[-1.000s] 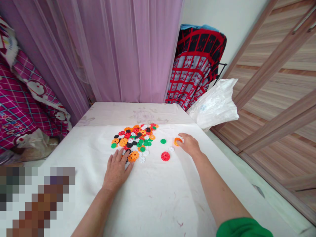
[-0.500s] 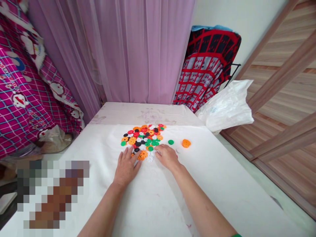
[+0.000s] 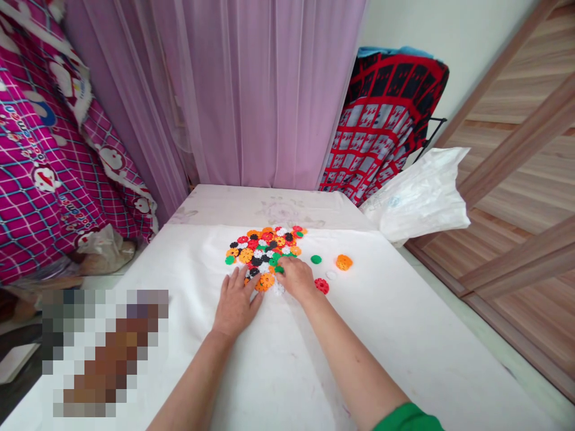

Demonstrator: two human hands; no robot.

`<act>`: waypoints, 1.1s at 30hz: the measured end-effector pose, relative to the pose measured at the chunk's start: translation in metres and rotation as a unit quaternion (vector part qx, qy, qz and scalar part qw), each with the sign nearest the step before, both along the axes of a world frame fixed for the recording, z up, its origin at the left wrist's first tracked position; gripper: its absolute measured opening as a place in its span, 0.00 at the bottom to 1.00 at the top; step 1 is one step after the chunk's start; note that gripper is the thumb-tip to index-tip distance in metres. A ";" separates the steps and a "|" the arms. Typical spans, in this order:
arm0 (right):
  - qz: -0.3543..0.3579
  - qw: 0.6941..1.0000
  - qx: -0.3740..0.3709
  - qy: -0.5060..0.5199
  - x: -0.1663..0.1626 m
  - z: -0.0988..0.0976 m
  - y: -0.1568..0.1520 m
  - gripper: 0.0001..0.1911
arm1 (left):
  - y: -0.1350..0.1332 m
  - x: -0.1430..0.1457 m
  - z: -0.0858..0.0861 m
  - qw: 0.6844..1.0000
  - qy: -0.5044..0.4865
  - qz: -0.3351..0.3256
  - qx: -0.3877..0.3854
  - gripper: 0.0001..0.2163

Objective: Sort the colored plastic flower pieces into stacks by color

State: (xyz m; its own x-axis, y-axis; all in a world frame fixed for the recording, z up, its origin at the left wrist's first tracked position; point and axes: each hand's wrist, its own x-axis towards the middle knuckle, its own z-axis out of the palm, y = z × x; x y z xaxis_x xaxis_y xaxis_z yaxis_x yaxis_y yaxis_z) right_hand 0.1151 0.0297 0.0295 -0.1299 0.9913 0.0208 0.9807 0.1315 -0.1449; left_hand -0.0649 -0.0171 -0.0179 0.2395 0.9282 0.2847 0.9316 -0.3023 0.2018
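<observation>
A mixed pile of plastic snowflake discs [image 3: 258,244] in orange, red, black, white and green lies on the white-covered table. My left hand [image 3: 236,301] rests flat with its fingers spread at the pile's near left edge, beside an orange disc [image 3: 266,282]. At the near right edge, my right hand [image 3: 295,278] has thumb and fingers closed on a green disc [image 3: 279,270]; its fingertips touch the pile. To the right lie a separate green disc [image 3: 316,259], a white disc [image 3: 331,275], a red disc [image 3: 321,285] and a small orange stack [image 3: 344,262].
A white plastic bag [image 3: 417,194] sits at the table's right rear edge. Purple curtains [image 3: 260,90] hang behind the table [image 3: 287,359]. A red-and-black cloth [image 3: 372,120] drapes at the back right, near wooden doors [image 3: 516,173]. A blurred-out patch covers the left front.
My right hand has moved slightly up and left over the pile and now grips a green disc. The red and white discs beside it have come into view. The left hand stays put.
</observation>
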 end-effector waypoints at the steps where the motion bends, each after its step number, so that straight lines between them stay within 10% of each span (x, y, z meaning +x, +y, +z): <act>1: 0.000 1.000 0.001 -0.001 0.000 -0.001 0.001 0.10 | 0.000 0.000 0.000 1.000 0.000 -0.001 0.001 0.20; 9: -0.028 0.997 0.029 0.059 0.007 -0.001 0.000 0.16 | 0.001 -0.001 -0.001 1.000 0.011 -0.002 0.006 0.20; 19: -0.153 0.985 0.054 0.059 0.109 0.008 0.017 0.18 | 0.001 -0.001 -0.002 1.000 -0.005 0.002 0.000 0.20; 33: -0.121 0.992 0.032 0.006 0.109 0.008 0.018 0.18 | 0.000 -0.001 0.002 1.000 0.014 0.002 -0.016 0.21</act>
